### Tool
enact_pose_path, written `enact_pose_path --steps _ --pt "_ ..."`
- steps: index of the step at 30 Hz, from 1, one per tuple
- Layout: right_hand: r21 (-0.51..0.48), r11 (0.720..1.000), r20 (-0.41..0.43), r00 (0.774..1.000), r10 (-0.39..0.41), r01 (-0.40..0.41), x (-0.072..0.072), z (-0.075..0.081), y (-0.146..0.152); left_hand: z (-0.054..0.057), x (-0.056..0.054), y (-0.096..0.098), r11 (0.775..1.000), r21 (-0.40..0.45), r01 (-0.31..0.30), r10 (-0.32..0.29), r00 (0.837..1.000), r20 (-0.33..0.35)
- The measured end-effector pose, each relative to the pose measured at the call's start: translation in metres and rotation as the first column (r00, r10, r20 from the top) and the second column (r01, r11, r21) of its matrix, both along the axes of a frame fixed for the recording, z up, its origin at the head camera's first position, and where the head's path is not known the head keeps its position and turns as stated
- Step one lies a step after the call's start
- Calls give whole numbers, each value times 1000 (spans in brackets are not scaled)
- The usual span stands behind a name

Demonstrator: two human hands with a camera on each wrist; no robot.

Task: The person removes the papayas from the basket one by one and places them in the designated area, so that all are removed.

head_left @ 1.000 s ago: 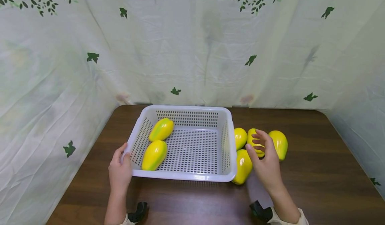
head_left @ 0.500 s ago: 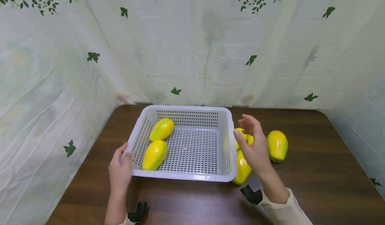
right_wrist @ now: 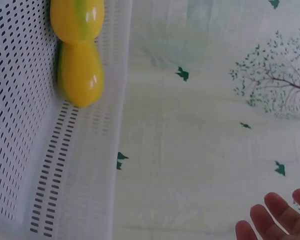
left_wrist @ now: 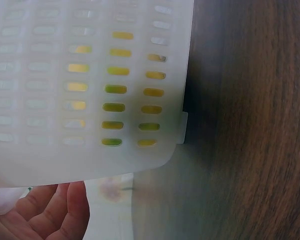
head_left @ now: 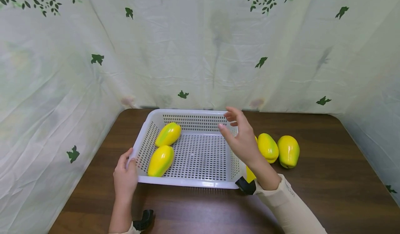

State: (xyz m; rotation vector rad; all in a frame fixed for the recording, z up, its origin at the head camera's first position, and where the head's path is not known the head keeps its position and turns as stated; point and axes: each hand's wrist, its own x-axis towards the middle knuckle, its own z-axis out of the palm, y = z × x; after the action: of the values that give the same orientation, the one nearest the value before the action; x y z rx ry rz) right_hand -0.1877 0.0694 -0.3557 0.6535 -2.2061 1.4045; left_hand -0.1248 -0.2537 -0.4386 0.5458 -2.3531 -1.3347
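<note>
A white perforated plastic basket (head_left: 200, 183) stands on the table, with two glossy yellow-green mangoes (head_left: 160, 161) lying along its left side. My left hand (head_left: 125, 178) grips the basket's left rim, thumb on top and fingers (left_wrist: 75, 210) curled against the outside. Through the slots of the wall in the left wrist view, yellow and green show. Over the basket's right end hovers my right hand (head_left: 242, 140), fingers spread and nothing in them. In the right wrist view its fingertips (right_wrist: 272, 205) are apart, well away from the two mangoes (right_wrist: 81, 75) inside.
Right of the basket lie more mangoes: one (head_left: 268, 148) beside another (head_left: 288, 151), and others partly hidden behind my right arm (head_left: 265, 173). The brown wooden table (head_left: 337, 178) ends at a pale curtain (head_left: 200, 53) with a leaf print. A black wrist mount (head_left: 245, 185) sits at my right cuff.
My right hand has moved left and away from me, from above the loose mangoes to above the basket's right end. The left hand and the basket have stayed put.
</note>
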Motion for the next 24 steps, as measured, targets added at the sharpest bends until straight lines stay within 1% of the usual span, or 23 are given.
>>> enact_pose_path --steps 1,2,7,8,11,15,18,20,22,24 --pt "7 1000 4 1000 10 -10 -1 0 -3 0 0 1 1000 -10 -12 13 1000 5" --pt "18 1000 9 1000 18 -18 -3 0 -6 0 0 1 1000 -10 -13 13 1000 1" --pt "83 995 29 998 49 -52 -10 -2 -20 0 -1 1 1000 -2 -9 9 1000 -1" --pt "97 994 31 998 52 -55 -12 -3 -23 0 0 0 1000 7 4 -4 1000 -7" --pt "127 989 45 996 73 -78 -18 -4 -32 1 0 0 1000 4 -2 2 1000 0" --pt "179 976 92 990 108 -123 -25 -5 -44 0 0 -1 1000 2 -6 6 1000 4" --pt "234 957 137 980 143 -172 -30 -5 -54 -1 -1 0 1000 -4 -6 6 1000 -3" --pt "277 938 168 971 167 -209 -33 -4 -60 -2 -1 1 1000 -18 -20 20 1000 15" --pt "328 912 195 962 189 -246 -37 -5 -68 -2 -1 1 1000 -25 -15 15 1000 13" --pt "377 880 218 952 217 -287 -40 -7 -76 -1 0 1 1000 -21 -12 12 1000 13"
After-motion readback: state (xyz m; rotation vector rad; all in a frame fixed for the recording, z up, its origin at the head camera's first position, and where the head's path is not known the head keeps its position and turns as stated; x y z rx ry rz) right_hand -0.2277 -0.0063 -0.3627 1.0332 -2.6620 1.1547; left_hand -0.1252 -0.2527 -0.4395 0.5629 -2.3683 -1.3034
